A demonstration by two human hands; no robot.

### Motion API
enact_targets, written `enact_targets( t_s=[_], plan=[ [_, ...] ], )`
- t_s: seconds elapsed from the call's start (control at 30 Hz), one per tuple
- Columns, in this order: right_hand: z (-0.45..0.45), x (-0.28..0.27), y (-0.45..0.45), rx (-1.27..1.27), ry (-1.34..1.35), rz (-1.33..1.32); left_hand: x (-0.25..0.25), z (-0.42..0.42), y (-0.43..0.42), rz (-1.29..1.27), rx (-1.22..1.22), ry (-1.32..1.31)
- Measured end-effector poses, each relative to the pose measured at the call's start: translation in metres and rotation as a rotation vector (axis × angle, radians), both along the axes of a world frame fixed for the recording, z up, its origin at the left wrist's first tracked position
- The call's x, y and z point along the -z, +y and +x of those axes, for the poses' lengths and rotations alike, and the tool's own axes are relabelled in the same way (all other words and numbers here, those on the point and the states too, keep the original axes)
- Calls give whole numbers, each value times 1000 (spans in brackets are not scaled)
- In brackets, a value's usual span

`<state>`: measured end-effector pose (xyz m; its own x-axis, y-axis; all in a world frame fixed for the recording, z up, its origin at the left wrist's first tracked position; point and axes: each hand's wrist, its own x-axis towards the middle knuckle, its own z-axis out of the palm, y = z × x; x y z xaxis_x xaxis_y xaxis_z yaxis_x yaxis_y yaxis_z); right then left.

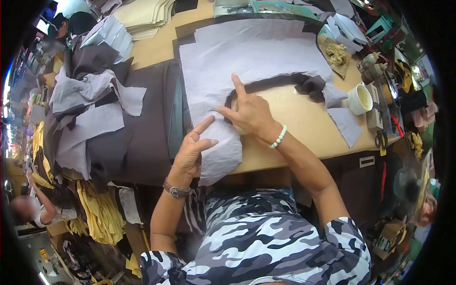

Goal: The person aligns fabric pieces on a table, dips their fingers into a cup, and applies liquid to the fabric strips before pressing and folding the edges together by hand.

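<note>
A large light grey fabric piece (256,45) lies spread on the tan table (285,123), with dark fabric showing along its curved cut-out edge. My left hand (192,147), wearing a watch, touches the narrow lower part of the grey piece with its index finger stretched out and its thumb apart. Over the inner corner of the curve is my right hand (249,109), with a beaded bracelet at the wrist. Its index finger points away from me on the grey fabric, its thumb reaches toward my left hand, and the other fingers are curled. Neither hand grips anything.
Dark fabric (137,123) with grey scraps (90,123) covers the left side. A white cup (359,99) stands at the right, near scissors (381,140) and bottles (373,69). Stacked cream sheets (147,16) lie at the back. Another person (35,209) is at far left.
</note>
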<state>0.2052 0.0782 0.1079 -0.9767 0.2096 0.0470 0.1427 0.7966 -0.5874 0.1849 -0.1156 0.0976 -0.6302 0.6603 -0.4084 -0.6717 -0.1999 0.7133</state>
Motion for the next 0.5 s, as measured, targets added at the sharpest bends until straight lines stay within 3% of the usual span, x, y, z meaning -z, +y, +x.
enact_targets(
  t_s=[0.17,0.3,0.5],
  plan=[
    [-11,29,2,-32,40,-468,3,1,-2,-23,0,101],
    [-4,23,7,-78,30,-752,5,-2,-7,117,-32,-34],
    [4,39,12,-136,255,-476,-4,1,-7,253,-55,-145]
  ],
)
